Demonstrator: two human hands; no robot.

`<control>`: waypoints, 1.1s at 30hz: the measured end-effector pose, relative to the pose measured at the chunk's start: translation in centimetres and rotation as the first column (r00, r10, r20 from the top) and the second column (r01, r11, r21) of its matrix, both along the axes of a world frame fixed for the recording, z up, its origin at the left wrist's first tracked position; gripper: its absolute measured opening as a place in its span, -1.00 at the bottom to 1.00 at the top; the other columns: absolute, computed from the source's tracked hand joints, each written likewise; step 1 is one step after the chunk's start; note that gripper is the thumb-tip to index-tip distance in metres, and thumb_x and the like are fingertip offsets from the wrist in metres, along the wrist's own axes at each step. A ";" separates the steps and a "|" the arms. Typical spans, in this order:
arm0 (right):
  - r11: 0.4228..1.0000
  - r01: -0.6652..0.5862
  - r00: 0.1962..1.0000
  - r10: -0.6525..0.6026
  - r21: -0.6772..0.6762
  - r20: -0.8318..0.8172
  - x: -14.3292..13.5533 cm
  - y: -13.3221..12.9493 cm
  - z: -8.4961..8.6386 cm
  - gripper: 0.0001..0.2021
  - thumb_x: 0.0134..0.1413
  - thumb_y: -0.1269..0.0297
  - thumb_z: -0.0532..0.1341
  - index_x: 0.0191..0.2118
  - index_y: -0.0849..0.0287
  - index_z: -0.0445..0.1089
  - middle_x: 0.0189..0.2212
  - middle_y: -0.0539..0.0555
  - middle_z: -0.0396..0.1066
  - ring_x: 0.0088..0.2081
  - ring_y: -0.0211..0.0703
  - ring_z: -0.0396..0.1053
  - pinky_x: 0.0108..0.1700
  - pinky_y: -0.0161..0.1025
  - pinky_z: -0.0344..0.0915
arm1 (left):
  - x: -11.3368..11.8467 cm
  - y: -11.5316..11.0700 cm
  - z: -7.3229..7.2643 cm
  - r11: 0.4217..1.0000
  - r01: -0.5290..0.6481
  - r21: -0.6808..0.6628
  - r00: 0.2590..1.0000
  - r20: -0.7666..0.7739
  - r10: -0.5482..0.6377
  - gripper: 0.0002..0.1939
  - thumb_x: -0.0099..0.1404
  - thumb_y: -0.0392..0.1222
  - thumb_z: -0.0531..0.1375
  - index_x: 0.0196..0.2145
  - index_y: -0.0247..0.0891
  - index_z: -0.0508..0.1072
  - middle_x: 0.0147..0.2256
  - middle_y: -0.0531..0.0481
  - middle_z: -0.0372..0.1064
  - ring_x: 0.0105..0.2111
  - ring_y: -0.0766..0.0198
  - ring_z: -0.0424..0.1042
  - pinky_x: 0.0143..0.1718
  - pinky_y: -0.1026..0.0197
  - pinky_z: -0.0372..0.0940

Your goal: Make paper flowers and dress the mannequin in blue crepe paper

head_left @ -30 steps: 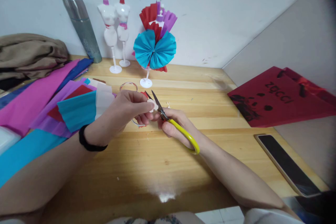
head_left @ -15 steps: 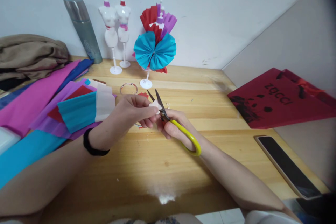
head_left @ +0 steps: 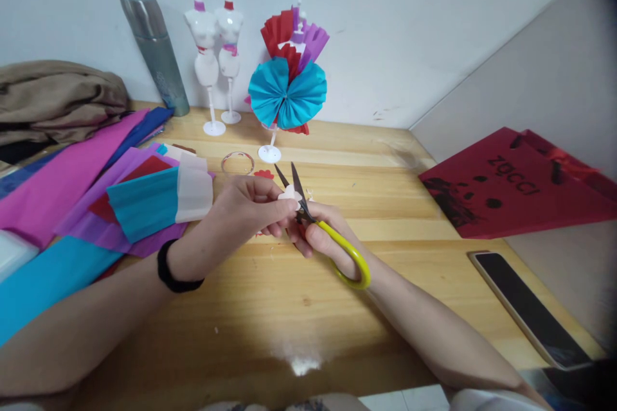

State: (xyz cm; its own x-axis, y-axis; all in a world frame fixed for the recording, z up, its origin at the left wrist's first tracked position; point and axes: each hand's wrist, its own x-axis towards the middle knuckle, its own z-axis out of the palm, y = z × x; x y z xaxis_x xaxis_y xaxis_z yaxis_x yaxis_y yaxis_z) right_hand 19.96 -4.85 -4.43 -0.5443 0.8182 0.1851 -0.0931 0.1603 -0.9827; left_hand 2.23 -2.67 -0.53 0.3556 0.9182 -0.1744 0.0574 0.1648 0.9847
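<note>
My left hand [head_left: 245,209] pinches the white paper piece [head_left: 290,194] by its edge, leaving its rim exposed between the open blades; my right [head_left: 332,237] grips the yellow-handled scissors [head_left: 343,245], tips pointing away from me.

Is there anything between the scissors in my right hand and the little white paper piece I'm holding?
Nothing visible stands between the open blades of the scissors in your right hand and the white paper piece. Your left hand pinches it, with the thumb close beside the blades.
</note>
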 end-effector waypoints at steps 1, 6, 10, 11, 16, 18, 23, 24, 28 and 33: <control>1.000 0.003 1.000 -0.003 0.008 0.006 0.0 0.0 0.0 -0.55 0.20 -0.17 0.17 -0.28 0.21 0.38 -0.49 -0.04 0.23 -0.55 -0.35 0.11 -0.55 -0.36 0.15 | 0.0 0.0 0.0 1.000 -0.001 0.003 1.000 -0.003 0.001 -0.81 0.13 -0.30 0.28 -0.62 -0.35 0.48 -0.69 0.07 0.39 -0.65 0.46 0.36 -0.61 0.46 0.23; 0.999 0.013 0.999 -0.014 0.030 0.045 0.1 -0.1 0.0 -0.53 0.20 -0.18 0.15 -0.25 0.22 0.40 -0.50 -0.03 0.24 -0.55 -0.33 0.12 -0.55 -0.35 0.16 | 0.1 0.0 -0.2 0.999 0.007 0.035 0.999 -0.045 -0.005 -0.76 0.14 -0.26 0.29 -0.64 -0.34 0.44 -0.70 0.08 0.37 -0.65 0.47 0.33 -0.61 0.45 0.21; 1.000 0.010 0.999 -0.011 0.022 0.033 0.1 -0.1 -0.2 -0.53 0.21 -0.18 0.15 -0.23 0.22 0.40 -0.52 -0.04 0.24 -0.57 -0.36 0.09 -0.55 -0.35 0.16 | 0.1 0.1 -0.3 0.998 0.014 0.065 0.997 -0.081 -0.008 -0.73 0.15 -0.24 0.29 -0.66 -0.33 0.41 -0.69 0.08 0.36 -0.65 0.46 0.33 -0.60 0.44 0.20; 1.000 0.009 0.999 -0.010 0.019 0.033 0.1 -0.1 -0.2 -0.52 0.20 -0.19 0.15 -0.23 0.22 0.40 -0.52 -0.05 0.23 -0.58 -0.36 0.08 -0.55 -0.34 0.16 | 0.1 0.1 -0.3 0.998 0.016 0.068 0.997 -0.081 -0.011 -0.73 0.15 -0.24 0.29 -0.66 -0.33 0.41 -0.69 0.07 0.36 -0.65 0.46 0.33 -0.60 0.44 0.20; 1.000 0.022 0.999 -0.022 0.000 0.032 0.1 -0.2 -0.2 -0.52 0.18 -0.19 0.17 -0.25 0.22 0.41 -0.51 -0.04 0.24 -0.59 -0.36 0.08 -0.56 -0.33 0.14 | 0.2 0.1 -0.2 0.998 0.016 0.057 0.999 -0.047 -0.014 -0.75 0.14 -0.26 0.29 -0.65 -0.33 0.43 -0.69 0.07 0.38 -0.64 0.46 0.34 -0.60 0.45 0.21; 1.000 0.022 1.000 -0.022 -0.008 0.015 0.1 -0.2 -0.2 -0.53 0.18 -0.18 0.18 -0.25 0.22 0.42 -0.50 -0.04 0.24 -0.59 -0.37 0.08 -0.56 -0.34 0.13 | 0.1 0.1 -0.1 0.999 0.012 0.048 0.999 -0.047 -0.010 -0.74 0.14 -0.26 0.29 -0.66 -0.32 0.42 -0.68 0.06 0.39 -0.64 0.45 0.35 -0.60 0.44 0.21; 1.000 0.016 1.000 -0.016 -0.018 0.002 0.0 -0.2 -0.3 -0.54 0.19 -0.17 0.18 -0.24 0.22 0.43 -0.51 -0.04 0.25 -0.58 -0.37 0.08 -0.58 -0.36 0.14 | 0.0 0.0 -0.2 0.998 0.003 0.064 0.998 -0.055 0.001 -0.75 0.13 -0.25 0.29 -0.66 -0.32 0.42 -0.69 0.08 0.38 -0.64 0.45 0.35 -0.60 0.45 0.21; 1.000 0.017 1.000 -0.017 -0.017 -0.001 0.0 -0.2 -0.3 -0.54 0.19 -0.16 0.18 -0.24 0.22 0.43 -0.51 -0.04 0.25 -0.58 -0.37 0.08 -0.58 -0.36 0.14 | 0.1 0.0 -0.2 0.998 0.000 0.066 0.998 -0.057 0.004 -0.75 0.13 -0.25 0.29 -0.66 -0.31 0.42 -0.69 0.07 0.38 -0.64 0.45 0.35 -0.60 0.44 0.22; 1.000 0.019 1.000 -0.019 -0.014 -0.009 0.0 -0.2 -0.4 -0.55 0.20 -0.15 0.18 -0.24 0.23 0.43 -0.51 -0.04 0.24 -0.59 -0.38 0.08 -0.58 -0.37 0.14 | 0.2 0.1 -0.1 0.998 0.001 0.058 0.998 -0.061 0.002 -0.73 0.12 -0.25 0.29 -0.68 -0.31 0.41 -0.69 0.06 0.38 -0.64 0.44 0.35 -0.60 0.44 0.23; 0.999 0.020 1.000 -0.021 -0.026 -0.012 0.0 -0.2 -0.6 -0.54 0.19 -0.17 0.19 -0.23 0.22 0.42 -0.50 -0.03 0.26 -0.59 -0.37 0.08 -0.60 -0.37 0.11 | 0.2 0.1 0.1 0.999 0.009 0.047 0.998 -0.063 -0.006 -0.75 0.11 -0.26 0.29 -0.67 -0.31 0.41 -0.68 0.06 0.39 -0.63 0.44 0.35 -0.58 0.43 0.24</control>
State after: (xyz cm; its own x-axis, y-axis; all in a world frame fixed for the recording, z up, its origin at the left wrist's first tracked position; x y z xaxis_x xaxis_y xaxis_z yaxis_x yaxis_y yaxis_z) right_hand 19.99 -5.07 -5.05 -0.5251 0.8338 0.1702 -0.1017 0.1371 -0.9853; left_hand 2.39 -2.62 -0.39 0.3522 0.9233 -0.1530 0.1209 0.1172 0.9857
